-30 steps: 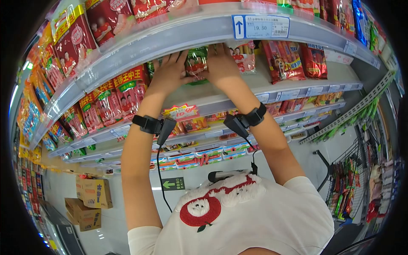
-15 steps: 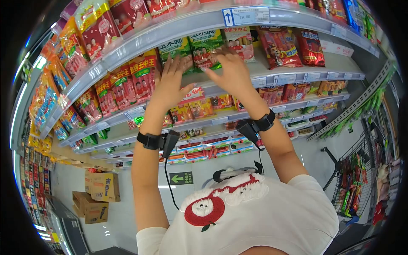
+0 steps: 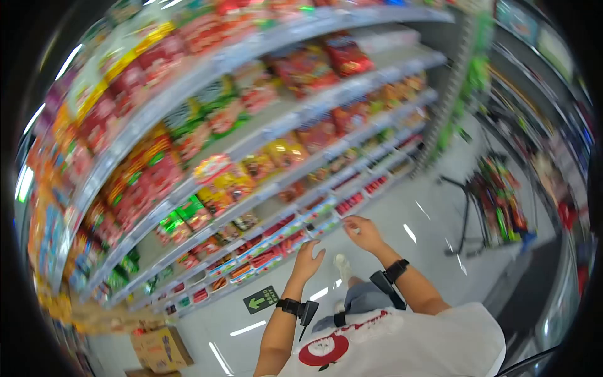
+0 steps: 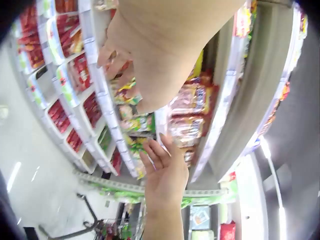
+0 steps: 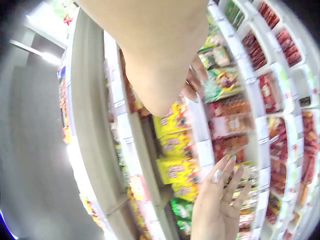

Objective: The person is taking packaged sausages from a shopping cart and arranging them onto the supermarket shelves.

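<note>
Both hands hang in the air before the person's body, away from the shelves and holding nothing. The left hand (image 3: 306, 261) has loosely bent fingers, its thumb apart from them. A short way to its right is the right hand (image 3: 364, 234), its fingers also relaxed. Green-and-white sausage packs (image 3: 221, 105) stand upright on an upper shelf, beside red packs (image 3: 147, 169). Each wrist view catches both hands, the opposite one with fingers spread, against blurred shelf goods such as yellow packs (image 5: 175, 145).
A wire shopping cart (image 3: 502, 201) with colourful packs stands at the right. Cardboard boxes (image 3: 160, 349) sit on the floor at lower left. A green exit sign (image 3: 261, 300) lies on the floor below the shelves. Price-label strips edge each shelf (image 3: 326, 103).
Both hands have left the green packs on the upper shelf and come down toward the body. The head view has turned and drawn back, showing more floor.
</note>
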`<state>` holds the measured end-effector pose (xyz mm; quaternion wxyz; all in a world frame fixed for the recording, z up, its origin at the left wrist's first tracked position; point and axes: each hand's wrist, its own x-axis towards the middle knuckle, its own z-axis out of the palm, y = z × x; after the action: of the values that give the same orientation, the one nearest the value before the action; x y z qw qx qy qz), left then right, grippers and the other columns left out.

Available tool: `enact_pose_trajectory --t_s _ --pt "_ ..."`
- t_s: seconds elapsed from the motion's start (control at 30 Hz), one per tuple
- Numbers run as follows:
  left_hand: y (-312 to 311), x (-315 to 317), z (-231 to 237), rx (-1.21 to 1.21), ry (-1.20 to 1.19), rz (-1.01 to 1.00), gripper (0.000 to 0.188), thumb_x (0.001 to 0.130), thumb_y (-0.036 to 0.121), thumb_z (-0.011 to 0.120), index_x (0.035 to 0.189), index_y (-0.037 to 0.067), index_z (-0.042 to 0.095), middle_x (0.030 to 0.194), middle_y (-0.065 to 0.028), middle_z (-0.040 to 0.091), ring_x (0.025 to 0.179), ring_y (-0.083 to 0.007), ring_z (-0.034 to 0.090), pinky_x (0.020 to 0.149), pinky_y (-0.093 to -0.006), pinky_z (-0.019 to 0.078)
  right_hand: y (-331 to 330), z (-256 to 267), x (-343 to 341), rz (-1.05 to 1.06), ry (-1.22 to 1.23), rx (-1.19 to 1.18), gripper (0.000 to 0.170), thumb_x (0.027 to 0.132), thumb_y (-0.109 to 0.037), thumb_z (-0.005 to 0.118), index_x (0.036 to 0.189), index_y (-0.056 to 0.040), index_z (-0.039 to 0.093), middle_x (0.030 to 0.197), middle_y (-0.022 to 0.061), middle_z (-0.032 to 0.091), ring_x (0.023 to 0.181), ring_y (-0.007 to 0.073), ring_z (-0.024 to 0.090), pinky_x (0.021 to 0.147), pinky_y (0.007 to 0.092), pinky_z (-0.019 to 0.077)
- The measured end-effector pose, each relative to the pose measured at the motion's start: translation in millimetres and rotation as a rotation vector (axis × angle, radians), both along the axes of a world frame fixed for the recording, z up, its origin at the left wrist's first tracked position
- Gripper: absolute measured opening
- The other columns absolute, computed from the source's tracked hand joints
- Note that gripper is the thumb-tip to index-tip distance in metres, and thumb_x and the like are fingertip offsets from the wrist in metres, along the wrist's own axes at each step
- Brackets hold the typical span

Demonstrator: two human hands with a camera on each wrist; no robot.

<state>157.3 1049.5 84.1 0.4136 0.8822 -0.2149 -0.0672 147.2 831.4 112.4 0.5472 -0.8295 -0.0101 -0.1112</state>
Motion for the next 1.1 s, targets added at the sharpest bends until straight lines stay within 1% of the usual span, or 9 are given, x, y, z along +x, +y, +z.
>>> enact_pose_trajectory --t_s 0.1,0.2,0.3,0.4,0.7,0.8,0.9,1.0,1.1 --pt "-48.9 -37.0 -27.5 0.029 0.358 -0.341 0.031 0.082 0.018 0.058 0.110 0.004 0.054 0.104 -0.0151 0.059 0.097 -0.0268 0.057 0.084 -0.0340 0.0442 -61.8 -42.1 -67.5 0.203 0.287 -0.300 0.019 0.078 -0.017 0.056 0.092 -0.0041 0.061 0.081 0.0135 0.064 0.072 0.0265 0.063 0.068 0.0345 0.0497" --pt "-110.6 -57.2 -45.2 -0.047 0.571 -0.588 0.029 0.083 0.010 0.054 0.111 0.002 0.054 0.107 -0.0096 0.060 0.092 -0.0183 0.058 0.082 -0.0286 0.0452 -118.0 -82.2 -133.1 -0.115 0.311 -0.129 0.022 0.079 -0.024 0.055 0.090 -0.0062 0.063 0.079 0.0128 0.065 0.075 0.0270 0.063 0.069 0.0342 0.0498" --pt "-190.4 -70.3 -46.0 -0.026 0.575 -0.675 0.027 0.086 0.015 0.053 0.110 0.005 0.054 0.105 -0.0099 0.061 0.095 -0.0187 0.058 0.081 -0.0299 0.0457 -174.2 -95.7 -188.9 -0.445 0.377 0.025 0.023 0.080 -0.026 0.054 0.090 -0.0074 0.063 0.082 0.0122 0.065 0.076 0.0282 0.063 0.070 0.0359 0.0496" --pt "-283.4 -74.6 -60.2 0.009 0.562 -0.812 0.028 0.085 0.016 0.054 0.110 0.005 0.055 0.103 -0.0103 0.062 0.090 -0.0190 0.060 0.079 -0.0296 0.0467 -232.8 -99.4 -239.4 -0.590 0.446 -0.076 0.024 0.080 -0.028 0.055 0.089 -0.0073 0.063 0.081 0.0118 0.065 0.075 0.0282 0.063 0.070 0.0367 0.0493" --pt "-580.1 -164.7 -62.5 0.244 0.360 -1.300 0.030 0.085 0.022 0.055 0.110 0.004 0.055 0.097 -0.0098 0.063 0.088 -0.0183 0.060 0.076 -0.0293 0.0475 -423.9 -136.0 -389.5 -0.963 0.650 0.061 0.027 0.079 -0.030 0.055 0.092 -0.0078 0.063 0.083 0.0129 0.065 0.078 0.0295 0.061 0.072 0.0384 0.0479" --pt "-645.5 -199.1 -43.8 0.170 0.495 -1.297 0.032 0.086 0.023 0.053 0.112 0.005 0.053 0.101 -0.0097 0.061 0.090 -0.0202 0.060 0.079 -0.0301 0.0464 -478.7 -133.4 -411.2 -1.189 0.603 0.090 0.027 0.079 -0.029 0.055 0.094 -0.0073 0.063 0.083 0.0130 0.065 0.077 0.0290 0.062 0.070 0.0381 0.0478" --pt "-702.0 -212.6 -43.0 0.098 1.096 -1.150 0.033 0.088 0.023 0.050 0.116 0.005 0.050 0.107 -0.0108 0.059 0.095 -0.0204 0.059 0.082 -0.0302 0.0446 -522.7 -117.8 -415.2 -1.216 0.463 0.170 0.025 0.079 -0.025 0.056 0.094 -0.0066 0.062 0.082 0.0122 0.065 0.076 0.0270 0.062 0.068 0.0359 0.0479" --pt "-756.5 -205.8 -47.1 -0.024 1.464 -0.968 0.034 0.089 0.022 0.047 0.118 0.004 0.047 0.109 -0.0116 0.057 0.098 -0.0192 0.057 0.084 -0.0293 0.0430 -570.4 -112.5 -410.0 -1.145 0.367 0.188 0.019 0.082 -0.012 0.054 0.098 -0.0016 0.059 0.079 0.0091 0.064 0.073 0.0157 0.063 0.066 0.0280 0.0498" --pt "-814.1 -195.7 -51.0 -0.103 1.696 -0.790 0.031 0.089 0.020 0.048 0.115 0.003 0.048 0.107 -0.0116 0.058 0.098 -0.0182 0.056 0.081 -0.0280 0.0437 -626.1 -115.2 -400.1 -1.222 0.368 0.122 0.019 0.082 -0.010 0.054 0.098 -0.0017 0.059 0.080 0.0085 0.064 0.073 0.0150 0.063 0.066 0.0270 0.0498"
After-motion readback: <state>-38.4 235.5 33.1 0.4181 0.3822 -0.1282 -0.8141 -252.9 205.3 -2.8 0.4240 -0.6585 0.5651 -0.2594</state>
